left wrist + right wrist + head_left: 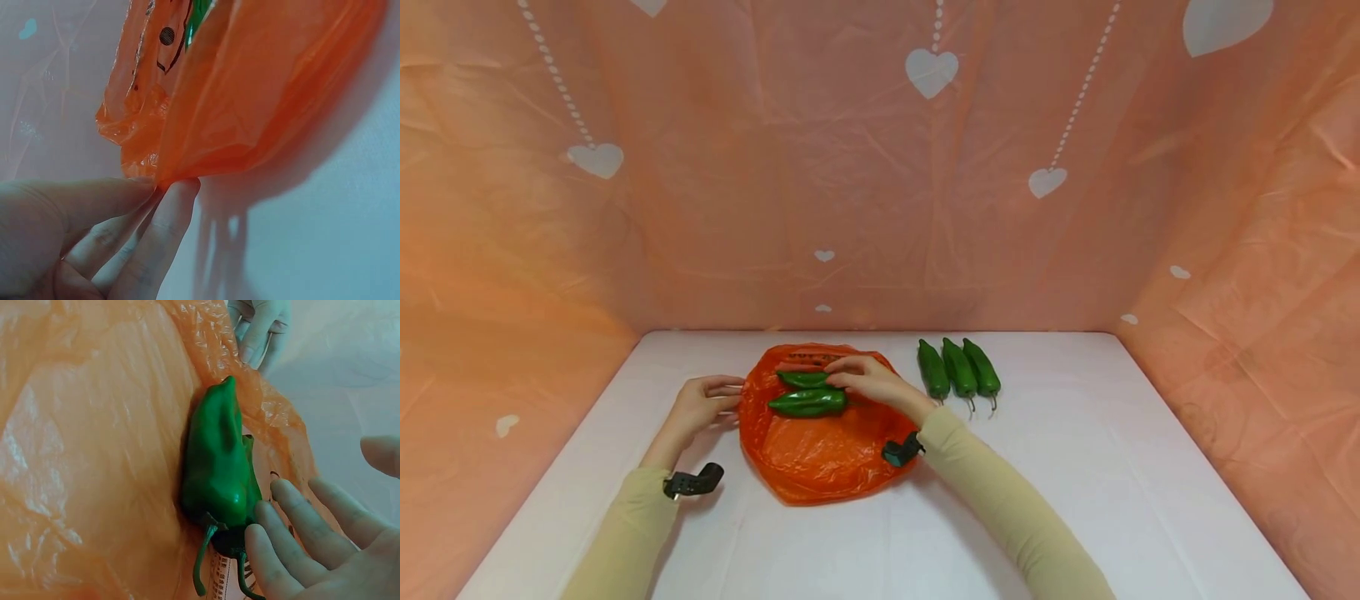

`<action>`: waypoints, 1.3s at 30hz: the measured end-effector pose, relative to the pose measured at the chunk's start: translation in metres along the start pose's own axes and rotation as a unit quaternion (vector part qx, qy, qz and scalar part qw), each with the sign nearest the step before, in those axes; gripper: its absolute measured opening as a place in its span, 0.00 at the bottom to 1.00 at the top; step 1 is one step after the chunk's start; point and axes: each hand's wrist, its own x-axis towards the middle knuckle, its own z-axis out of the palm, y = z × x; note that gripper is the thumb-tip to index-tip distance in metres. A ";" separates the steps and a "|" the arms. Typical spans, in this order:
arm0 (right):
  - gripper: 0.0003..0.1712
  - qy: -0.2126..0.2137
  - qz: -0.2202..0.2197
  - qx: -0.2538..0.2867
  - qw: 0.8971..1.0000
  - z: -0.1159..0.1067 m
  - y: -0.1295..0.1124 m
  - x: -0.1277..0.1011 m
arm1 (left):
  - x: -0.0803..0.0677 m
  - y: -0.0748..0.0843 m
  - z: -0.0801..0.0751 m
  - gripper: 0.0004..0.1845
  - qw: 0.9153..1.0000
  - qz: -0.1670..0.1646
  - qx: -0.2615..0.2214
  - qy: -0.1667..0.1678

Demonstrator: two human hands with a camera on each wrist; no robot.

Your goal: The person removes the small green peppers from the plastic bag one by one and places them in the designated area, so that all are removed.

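An orange plastic bag (827, 442) lies flat on the white table. Two green peppers (808, 402) lie side by side on its film near the far end, uncovered in the head view. The nearer pepper (215, 469) fills the right wrist view, with the second mostly hidden under it. My left hand (733, 396) pinches the bag's left edge (169, 178) between thumb and fingers. With straight fingers, my right hand (844, 377) hovers at the peppers' stem ends (206, 550), holding nothing.
Three more green peppers (960, 369) lie in a row on the table just right of the bag, stems toward me. The white table (1075, 467) is walled on three sides by a pink-orange cloth with white hearts (931, 71).
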 end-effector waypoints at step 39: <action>0.22 -0.048 0.016 -0.086 0.995 0.011 0.004 0.009 | -0.002 0.002 0.002 0.20 1.000 -0.002 -0.008 0.004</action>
